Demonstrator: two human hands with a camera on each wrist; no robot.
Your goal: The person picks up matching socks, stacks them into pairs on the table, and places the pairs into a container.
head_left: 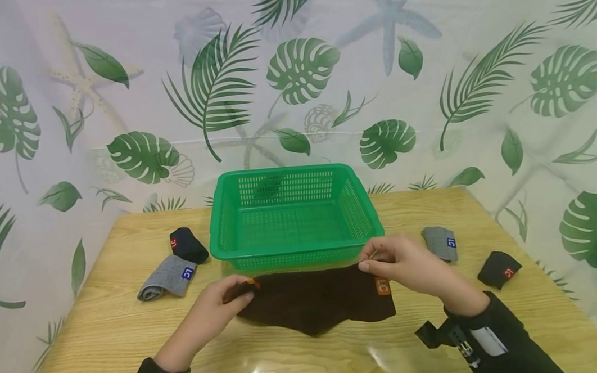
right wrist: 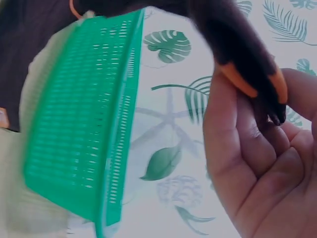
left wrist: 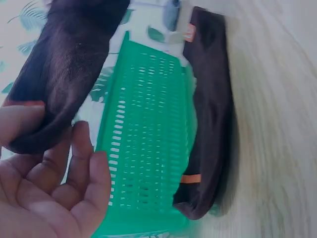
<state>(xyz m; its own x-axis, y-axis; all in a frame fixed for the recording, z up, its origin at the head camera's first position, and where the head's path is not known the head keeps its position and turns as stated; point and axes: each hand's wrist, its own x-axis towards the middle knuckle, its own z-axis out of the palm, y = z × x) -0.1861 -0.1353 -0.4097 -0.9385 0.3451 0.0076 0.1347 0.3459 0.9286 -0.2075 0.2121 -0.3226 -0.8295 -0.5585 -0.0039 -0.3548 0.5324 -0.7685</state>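
A dark brown sock point(left wrist: 74, 54) is stretched sideways between both hands, in front of the green basket. My left hand point(head_left: 216, 309) pinches its left end between thumb and fingers. At the other end, my right hand point(head_left: 406, 265) grips the sock with curled fingers, and orange trim shows there in the right wrist view. A second dark brown sock point(left wrist: 213, 99) lies on the table below the held one, partly overlapped by it in the head view. It bears an orange label point(head_left: 382, 286) marked LC.
The green plastic basket point(head_left: 296, 246) stands at the table's back middle. To its left lie a black folded sock point(head_left: 189, 246) and a grey one point(head_left: 168, 276). On the right are another grey sock point(head_left: 439, 244) and a dark one point(head_left: 497, 270). A leaf-patterned sheet hangs behind.
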